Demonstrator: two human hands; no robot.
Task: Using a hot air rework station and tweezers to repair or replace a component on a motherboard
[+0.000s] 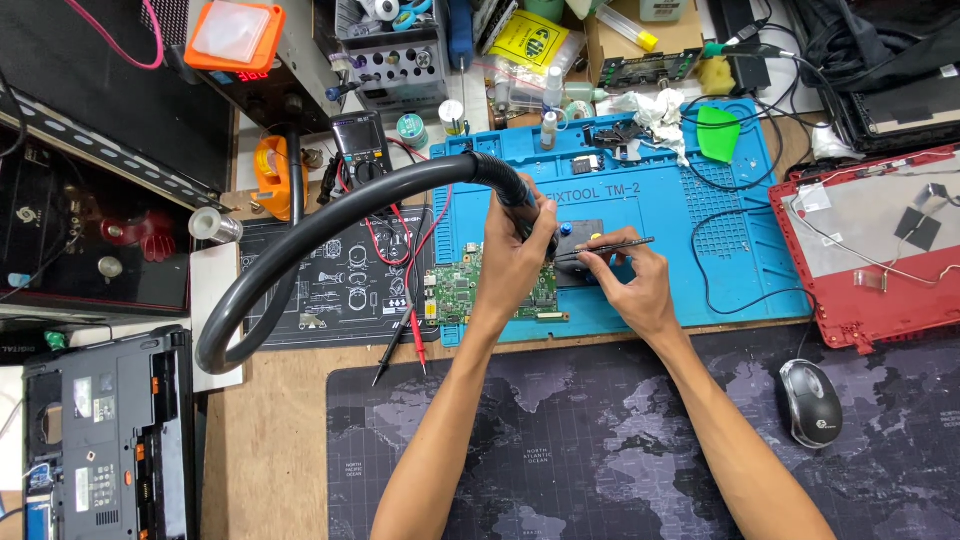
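- A wooden desk is carrying a blue work mat at centre; a dark map-printed pad is lying in front of the mat.
- A green circuit board is resting on the mat's near left corner.
- The left hand is gripping the nozzle of a thick black hose over the board, fingers wrapped tight.
- The right hand is pinching tweezers just right of the board.
- A mouse is sitting right of the mat's near edge; a red laptop shell is lying beyond the mat's right edge.
- Red probe leads are trailing left of the mat.
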